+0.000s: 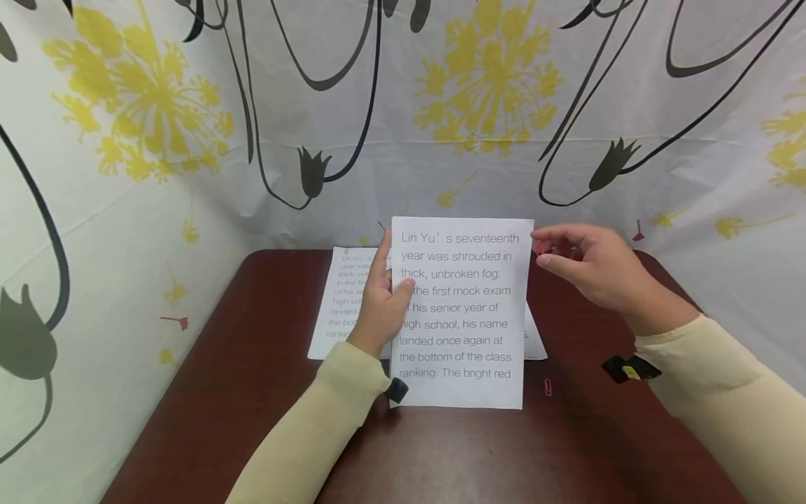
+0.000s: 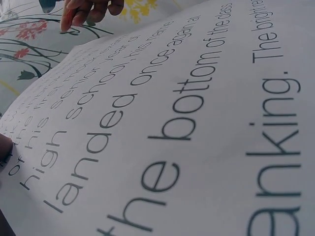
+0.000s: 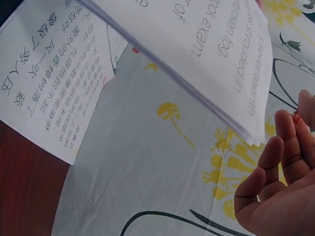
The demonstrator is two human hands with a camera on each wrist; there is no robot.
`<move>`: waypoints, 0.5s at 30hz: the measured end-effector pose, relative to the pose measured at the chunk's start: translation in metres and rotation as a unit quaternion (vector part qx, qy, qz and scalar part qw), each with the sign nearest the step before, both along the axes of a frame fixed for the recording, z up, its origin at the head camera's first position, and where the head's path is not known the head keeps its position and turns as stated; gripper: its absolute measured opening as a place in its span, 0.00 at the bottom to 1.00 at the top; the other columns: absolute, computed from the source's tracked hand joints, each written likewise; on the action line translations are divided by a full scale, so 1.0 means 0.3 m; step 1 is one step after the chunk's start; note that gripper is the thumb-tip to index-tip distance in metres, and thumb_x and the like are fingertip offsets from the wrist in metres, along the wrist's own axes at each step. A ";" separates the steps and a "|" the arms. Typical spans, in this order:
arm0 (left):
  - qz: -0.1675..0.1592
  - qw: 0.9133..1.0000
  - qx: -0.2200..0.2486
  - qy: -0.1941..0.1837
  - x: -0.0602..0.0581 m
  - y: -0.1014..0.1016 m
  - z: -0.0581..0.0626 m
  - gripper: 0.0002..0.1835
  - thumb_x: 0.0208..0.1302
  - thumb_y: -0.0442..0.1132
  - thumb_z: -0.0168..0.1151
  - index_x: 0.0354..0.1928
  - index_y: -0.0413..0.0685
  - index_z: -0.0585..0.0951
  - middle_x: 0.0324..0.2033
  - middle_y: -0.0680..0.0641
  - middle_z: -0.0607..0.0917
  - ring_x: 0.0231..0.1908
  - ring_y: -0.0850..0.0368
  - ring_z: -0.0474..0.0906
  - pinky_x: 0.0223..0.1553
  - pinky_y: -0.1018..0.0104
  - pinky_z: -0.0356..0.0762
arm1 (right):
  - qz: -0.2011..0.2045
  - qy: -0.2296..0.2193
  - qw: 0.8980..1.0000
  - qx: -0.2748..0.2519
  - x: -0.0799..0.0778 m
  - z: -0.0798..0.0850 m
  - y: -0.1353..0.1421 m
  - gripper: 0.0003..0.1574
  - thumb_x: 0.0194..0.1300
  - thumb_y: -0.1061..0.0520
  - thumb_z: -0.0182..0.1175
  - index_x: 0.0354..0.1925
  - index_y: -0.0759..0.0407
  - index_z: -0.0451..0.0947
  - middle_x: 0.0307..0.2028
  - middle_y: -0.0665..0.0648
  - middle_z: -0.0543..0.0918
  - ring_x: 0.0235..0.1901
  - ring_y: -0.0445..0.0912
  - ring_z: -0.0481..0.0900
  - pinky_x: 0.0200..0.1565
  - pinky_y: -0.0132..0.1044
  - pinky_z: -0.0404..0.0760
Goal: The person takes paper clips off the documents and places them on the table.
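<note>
A stack of printed sheets (image 1: 462, 336) with English text is held upright over the table. My left hand (image 1: 380, 311) grips its left edge, thumb in front and fingers behind. Off the stack's upper right corner, my right hand (image 1: 601, 269) pinches a small red paper clip (image 3: 296, 117) between thumb and index finger. The right wrist view shows the clip apart from the paper, with the other fingers of that hand (image 3: 283, 182) loosely bent. Along the stack's edge in that view, several layers of paper show.
Behind the held stack, more printed sheets (image 1: 324, 339) lie on the dark red table (image 1: 208, 364), partly hidden. One sheet (image 3: 54, 93) carries Chinese text. A pink-red paper clip (image 1: 548, 387) lies right of the stack. Patterned cloth (image 1: 371, 168) hangs behind the table.
</note>
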State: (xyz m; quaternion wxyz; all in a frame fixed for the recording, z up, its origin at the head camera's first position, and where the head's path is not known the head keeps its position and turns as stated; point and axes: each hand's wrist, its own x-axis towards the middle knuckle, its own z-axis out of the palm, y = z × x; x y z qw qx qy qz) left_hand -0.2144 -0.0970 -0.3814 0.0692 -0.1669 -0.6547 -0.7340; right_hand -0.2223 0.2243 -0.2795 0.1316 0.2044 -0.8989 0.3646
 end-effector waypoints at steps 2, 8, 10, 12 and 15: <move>-0.001 1.000 -0.001 0.000 0.000 0.000 0.001 0.50 0.79 0.27 0.49 0.78 0.99 0.47 0.65 0.54 0.83 0.48 0.46 0.91 0.44 0.53 0.91 | -0.001 -0.003 1.000 -0.001 0.002 -0.008 0.012 0.19 0.70 0.62 0.69 0.58 0.58 0.86 0.42 0.50 0.85 0.37 0.41 0.76 0.35 0.26 0.75; 0.002 1.000 -0.008 0.000 0.002 0.000 0.006 0.50 0.79 0.28 0.49 0.79 0.97 0.46 0.65 0.54 0.83 0.48 0.46 0.91 0.44 0.53 0.91 | 0.009 0.009 1.000 -0.001 0.003 -0.037 0.057 0.20 0.69 0.63 0.69 0.59 0.59 0.85 0.42 0.47 0.86 0.36 0.39 0.77 0.34 0.25 0.76; 0.003 1.000 -0.009 0.000 0.002 0.001 0.006 0.50 0.79 0.28 0.49 0.79 0.98 0.47 0.65 0.54 0.83 0.48 0.46 0.91 0.44 0.53 0.91 | 0.012 0.014 1.000 0.000 0.002 -0.048 0.072 0.21 0.69 0.63 0.69 0.59 0.60 0.85 0.42 0.47 0.87 0.36 0.38 0.77 0.34 0.24 0.76; 0.004 1.000 -0.009 0.000 0.001 0.002 0.005 0.50 0.79 0.28 0.49 0.78 0.99 0.47 0.64 0.53 0.84 0.48 0.46 0.91 0.44 0.53 0.91 | 0.011 0.014 1.000 0.002 0.005 -0.058 0.086 0.21 0.70 0.63 0.69 0.60 0.59 0.85 0.43 0.48 0.87 0.36 0.37 0.77 0.33 0.24 0.76; 0.004 1.000 -0.008 -0.002 0.001 0.003 0.004 0.50 0.79 0.28 0.49 0.78 0.99 0.47 0.64 0.52 0.84 0.48 0.46 0.91 0.44 0.53 0.91 | 0.001 0.008 1.000 0.005 0.012 -0.069 0.102 0.20 0.70 0.62 0.68 0.60 0.58 0.85 0.43 0.49 0.88 0.36 0.37 0.77 0.33 0.24 0.76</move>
